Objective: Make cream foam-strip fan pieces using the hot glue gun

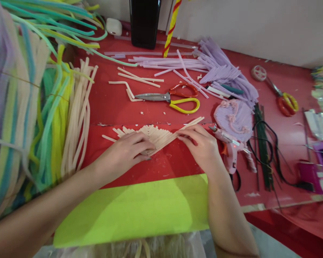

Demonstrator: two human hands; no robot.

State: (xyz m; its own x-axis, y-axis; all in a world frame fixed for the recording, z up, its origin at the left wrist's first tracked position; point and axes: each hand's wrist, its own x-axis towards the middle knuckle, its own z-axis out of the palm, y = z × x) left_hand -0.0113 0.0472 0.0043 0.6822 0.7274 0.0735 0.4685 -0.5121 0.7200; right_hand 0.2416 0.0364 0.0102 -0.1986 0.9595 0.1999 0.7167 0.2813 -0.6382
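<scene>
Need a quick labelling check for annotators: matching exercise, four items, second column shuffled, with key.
Column 1
1. cream pipe-cleaner piece
2. hot glue gun
3. earbuds case
4. lime-green sheet

Column 2
A. white, left of the black smartphone
B. nearest the wearer, between the forearms
C. partly covered by the left hand
D. pink, right of the right hand, small red light showing

Pairs: 1-C, 2-D, 3-A, 4-B
</scene>
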